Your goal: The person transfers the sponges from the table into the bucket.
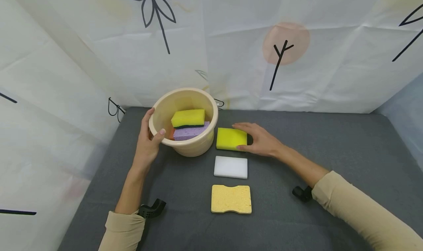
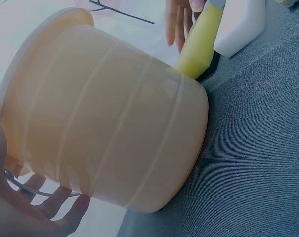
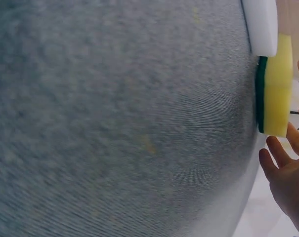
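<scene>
1. Two bare hands are in position: the left hand (image 1: 147, 141) at the bucket (image 1: 195, 148), the right hand (image 1: 261, 141) at the lime sponge (image 1: 230, 139).
2. Left grip: closed on the bucket — thumb hooked over the rim, fingers along the outer wall.
3. Right grip: thumb and fingers parted, set about the right end of the lime sponge. Firm contact cannot be told from these views.
4. Lime sponge location: flat on the grey table (image 1: 281, 214), just right of the bucket, green layer (image 3: 260, 94) down.
5. Bucket location: on the table near its far edge, cream in colour, mouth up.
6. Bucket contents: a yellow sponge (image 1: 188, 117) with a dark underside lies on a purple sponge (image 1: 188, 133); an orange item (image 1: 171, 134) shows beside them, mostly hidden.
7. Near side of the lime sponge, in a column: first the white block (image 1: 230, 167), then the pale sponge (image 1: 231, 203) with notched long edges — each apart from the next.
8. Background: a white patterned sheet (image 1: 231, 60) hangs behind the table.
</scene>
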The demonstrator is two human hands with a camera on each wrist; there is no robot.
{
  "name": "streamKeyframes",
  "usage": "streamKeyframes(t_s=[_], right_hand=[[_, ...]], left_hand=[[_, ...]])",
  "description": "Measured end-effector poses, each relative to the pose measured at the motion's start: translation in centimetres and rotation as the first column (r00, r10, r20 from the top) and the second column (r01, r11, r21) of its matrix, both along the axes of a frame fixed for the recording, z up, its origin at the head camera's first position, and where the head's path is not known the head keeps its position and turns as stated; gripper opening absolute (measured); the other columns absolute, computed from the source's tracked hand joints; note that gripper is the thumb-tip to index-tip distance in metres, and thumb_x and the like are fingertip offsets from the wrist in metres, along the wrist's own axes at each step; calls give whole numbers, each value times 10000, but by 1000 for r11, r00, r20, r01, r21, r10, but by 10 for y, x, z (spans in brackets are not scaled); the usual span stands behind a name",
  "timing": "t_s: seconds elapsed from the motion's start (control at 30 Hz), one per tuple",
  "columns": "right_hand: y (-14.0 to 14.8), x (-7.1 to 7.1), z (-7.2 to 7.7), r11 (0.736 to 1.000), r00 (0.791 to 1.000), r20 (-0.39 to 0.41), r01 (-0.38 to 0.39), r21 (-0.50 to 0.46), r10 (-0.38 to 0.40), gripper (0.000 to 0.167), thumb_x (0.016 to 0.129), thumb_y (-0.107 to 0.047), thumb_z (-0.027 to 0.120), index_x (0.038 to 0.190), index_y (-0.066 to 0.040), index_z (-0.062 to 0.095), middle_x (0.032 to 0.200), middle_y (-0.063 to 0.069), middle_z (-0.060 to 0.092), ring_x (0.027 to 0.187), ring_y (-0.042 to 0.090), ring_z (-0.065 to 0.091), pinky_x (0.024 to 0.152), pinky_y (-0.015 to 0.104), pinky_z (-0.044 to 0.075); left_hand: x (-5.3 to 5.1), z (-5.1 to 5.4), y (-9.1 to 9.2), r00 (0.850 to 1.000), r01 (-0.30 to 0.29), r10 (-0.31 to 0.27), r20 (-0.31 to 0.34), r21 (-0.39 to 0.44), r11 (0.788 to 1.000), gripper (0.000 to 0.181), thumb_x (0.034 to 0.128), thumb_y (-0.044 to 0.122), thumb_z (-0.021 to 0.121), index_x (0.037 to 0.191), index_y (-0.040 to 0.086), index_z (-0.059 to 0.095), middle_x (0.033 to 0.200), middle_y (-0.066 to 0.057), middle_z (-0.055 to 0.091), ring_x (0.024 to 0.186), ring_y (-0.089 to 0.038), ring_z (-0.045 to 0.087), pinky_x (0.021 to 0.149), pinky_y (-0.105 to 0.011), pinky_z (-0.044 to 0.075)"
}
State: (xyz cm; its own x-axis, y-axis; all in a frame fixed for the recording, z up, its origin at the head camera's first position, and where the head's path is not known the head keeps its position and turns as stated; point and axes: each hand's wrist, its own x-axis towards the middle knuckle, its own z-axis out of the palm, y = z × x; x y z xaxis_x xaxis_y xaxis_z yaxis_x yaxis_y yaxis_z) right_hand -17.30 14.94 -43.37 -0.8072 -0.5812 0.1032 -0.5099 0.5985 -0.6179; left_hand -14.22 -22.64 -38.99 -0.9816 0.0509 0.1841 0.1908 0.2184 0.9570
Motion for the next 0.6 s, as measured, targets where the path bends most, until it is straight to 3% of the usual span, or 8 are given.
streamKeyframes(t_s=[0.33,0.6], right_hand=[[-1,4,-13,1000,1000,-28,-9,16,10,761,861,-361,757,1504,-107,439,1531,141,406,1363,357,388,1094,581,278],[-3,6,-15,1000,999,-52,9,10,-9,726,862,-300,778,1488,-105,465,1461,170,479,1315,374,434,1061,571,333]], left_hand=[[0,0,0,1000,-5,5,2,4,1000,717,965,133,575,1567,302,224,1573,27,238,1363,-242,353,925,-202,425],[1,0,1,1000,-17,17,8,1,1000,715,968,133,574,1567,312,227,1575,32,235,1364,-239,349,922,-198,430]])
